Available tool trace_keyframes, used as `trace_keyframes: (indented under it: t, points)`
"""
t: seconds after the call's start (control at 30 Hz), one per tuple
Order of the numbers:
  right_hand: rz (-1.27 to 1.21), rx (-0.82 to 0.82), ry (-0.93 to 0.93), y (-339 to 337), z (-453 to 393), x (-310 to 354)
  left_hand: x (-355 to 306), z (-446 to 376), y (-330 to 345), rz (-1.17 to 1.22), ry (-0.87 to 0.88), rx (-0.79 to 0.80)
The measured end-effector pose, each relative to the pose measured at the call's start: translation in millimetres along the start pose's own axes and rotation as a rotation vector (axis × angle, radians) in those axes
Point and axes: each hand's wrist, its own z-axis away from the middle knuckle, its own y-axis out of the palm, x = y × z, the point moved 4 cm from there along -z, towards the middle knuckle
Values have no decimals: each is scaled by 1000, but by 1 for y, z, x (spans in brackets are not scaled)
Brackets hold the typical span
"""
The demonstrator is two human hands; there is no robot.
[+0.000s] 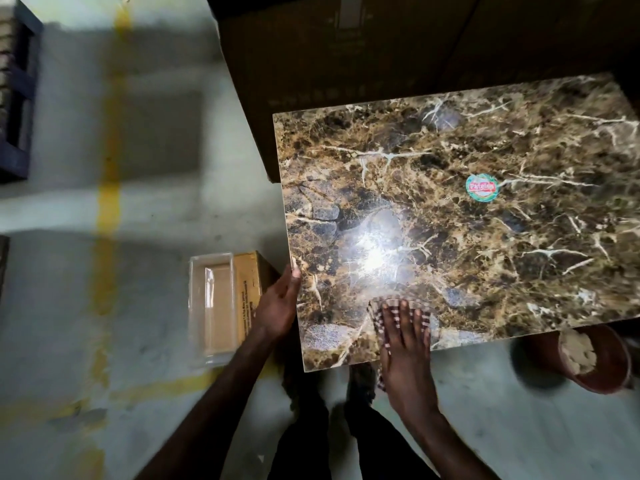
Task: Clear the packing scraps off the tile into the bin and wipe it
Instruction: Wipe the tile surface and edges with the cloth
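Observation:
A glossy brown marble-patterned tile [485, 244] lies flat in front of me, with a round green and red sticker [482, 188] near its middle. My left hand [278, 306] holds the tile's left edge, thumb on top. My right hand [405, 344] lies flat, fingers spread, pressing a checked red and white cloth [375, 313] onto the tile's near edge. A reddish-brown bin [609, 365] stands on the floor under the tile's near right corner, with pale scraps [578, 351] inside it. I see no scraps on the tile's surface.
Large brown cardboard boxes [346, 64] stand behind the tile. A clear plastic tray [211, 306] rests on a small cardboard box [249, 278] to the left of my left hand. Yellow lines [109, 168] mark the grey concrete floor. A dark pallet [17, 88] sits far left.

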Motion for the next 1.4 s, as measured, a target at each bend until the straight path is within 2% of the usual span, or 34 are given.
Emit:
trace_keyframes:
  t: [0.13, 0.23, 0.3, 0.37, 0.47, 0.53, 0.63, 0.77, 0.87, 1.03, 1.13, 1.23, 1.33, 1.4]
  points:
    - [110, 222, 105, 0, 10, 10, -15, 27, 3, -144, 19, 102]
    - [-22, 432, 194, -12, 22, 45, -19, 43, 3, -237, -31, 141]
    - [-306, 611, 240, -36, 27, 68, -28, 52, -2, -230, -29, 147]
    - [-742, 740, 377, -67, 29, 85, -43, 60, -8, -194, -23, 151]
    - [-1266, 860, 520, -115, 27, 101, -61, 71, -26, -186, -9, 123]
    - [-1459, 871, 501, -141, 19, 103, -69, 76, -36, -153, -26, 112]
    - [-1598, 928, 497, -195, 10, 112, -109, 94, -54, -22, -34, 152]
    - [-1684, 868, 423, -262, -2, 126, -181, 130, -68, 72, 146, 200]
    - [-1763, 779, 378, -308, -6, 139, -227, 150, -75, 186, 216, 185]
    - [-1925, 818, 243, -360, -8, 156, -275, 162, -92, 411, 265, -27]
    - [-2009, 682, 157, -386, -11, 154, -297, 169, -105, 554, 268, -159]
    - [-2029, 483, 91, -404, -19, 152, -317, 178, -115, 622, 295, -225]
    - [-1928, 316, 110, -411, -26, 153, -336, 187, -119, 655, 324, -184]
    - [-1874, 284, 107, -416, -25, 156, -348, 191, -119, 699, 322, -121]
